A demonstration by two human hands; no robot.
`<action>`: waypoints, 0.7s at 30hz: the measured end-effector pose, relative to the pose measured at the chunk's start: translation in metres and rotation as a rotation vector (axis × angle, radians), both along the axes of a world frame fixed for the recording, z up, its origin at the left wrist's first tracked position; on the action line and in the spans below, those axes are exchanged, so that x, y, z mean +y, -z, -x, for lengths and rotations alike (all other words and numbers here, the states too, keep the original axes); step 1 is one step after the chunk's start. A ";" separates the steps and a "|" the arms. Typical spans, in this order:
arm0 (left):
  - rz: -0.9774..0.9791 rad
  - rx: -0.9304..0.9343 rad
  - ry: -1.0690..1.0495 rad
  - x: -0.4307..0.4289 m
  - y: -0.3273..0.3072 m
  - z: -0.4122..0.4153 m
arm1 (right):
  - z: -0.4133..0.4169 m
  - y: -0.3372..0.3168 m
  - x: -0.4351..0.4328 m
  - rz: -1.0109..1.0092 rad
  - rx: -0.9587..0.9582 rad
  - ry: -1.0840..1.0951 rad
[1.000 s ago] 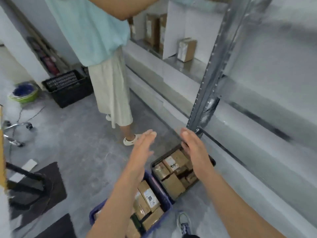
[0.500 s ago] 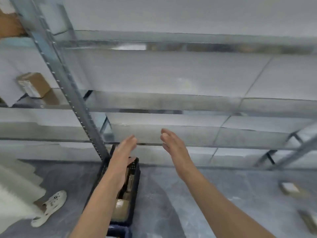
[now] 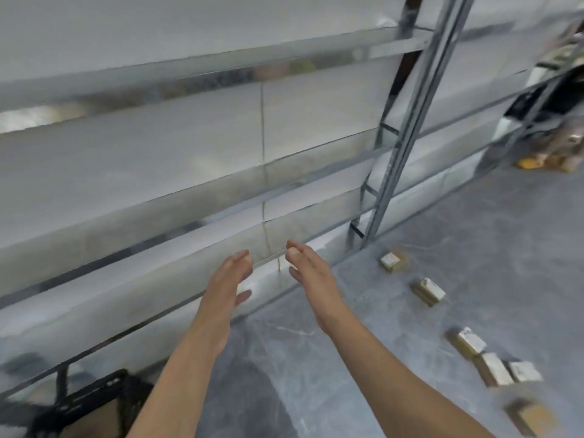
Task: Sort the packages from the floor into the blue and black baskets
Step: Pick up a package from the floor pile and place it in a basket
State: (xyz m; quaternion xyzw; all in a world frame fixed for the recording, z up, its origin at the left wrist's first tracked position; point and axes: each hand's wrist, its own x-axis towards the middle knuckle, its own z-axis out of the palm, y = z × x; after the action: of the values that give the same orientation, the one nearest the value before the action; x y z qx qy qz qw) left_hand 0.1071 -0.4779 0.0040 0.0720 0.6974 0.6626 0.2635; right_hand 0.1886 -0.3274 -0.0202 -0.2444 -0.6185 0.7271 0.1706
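Left grip point(image 3: 228, 287) and right grip point(image 3: 311, 279) spread, empty. Take nearest package point(image 3: 393, 260) squarely from above; label seems blurred, read it before binning.

Even, soft daylight; motion blur throughout; edges warped.

Head-worn view, tilted down, close over left hand point(image 3: 228, 287), right hand point(image 3: 313, 279), facing shelving point(image 3: 414, 121)

Six small brown packages with white labels lie in a loose line on the right of the floor point(image 3: 474, 216). From far to near:

- farthest package point(image 3: 392, 260)
- second package point(image 3: 429, 290)
- third package point(image 3: 469, 341)
- two side by side, fourth package point(image 3: 494, 368) and fifth package point(image 3: 524, 371)
- nearest package point(image 3: 527, 417), blurred

The black basket point(image 3: 94, 403) sits near left, cut off by the frame's lower edge.
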 end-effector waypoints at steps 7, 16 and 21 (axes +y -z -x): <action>0.034 -0.024 0.295 0.118 -0.004 -0.028 | -0.058 0.012 0.090 0.045 -0.026 0.275; 0.071 -0.104 0.632 0.220 0.025 -0.043 | -0.109 0.029 0.140 0.105 -0.124 0.572; 0.116 -0.150 0.769 0.257 0.050 -0.031 | -0.111 0.034 0.153 0.116 -0.180 0.728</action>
State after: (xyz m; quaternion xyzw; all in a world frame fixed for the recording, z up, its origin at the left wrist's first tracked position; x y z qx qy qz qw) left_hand 0.1377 -0.2210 -0.0465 0.2643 0.6347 0.4786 0.5461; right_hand 0.2997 -0.1748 -0.0544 -0.5204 -0.4615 0.6282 0.3487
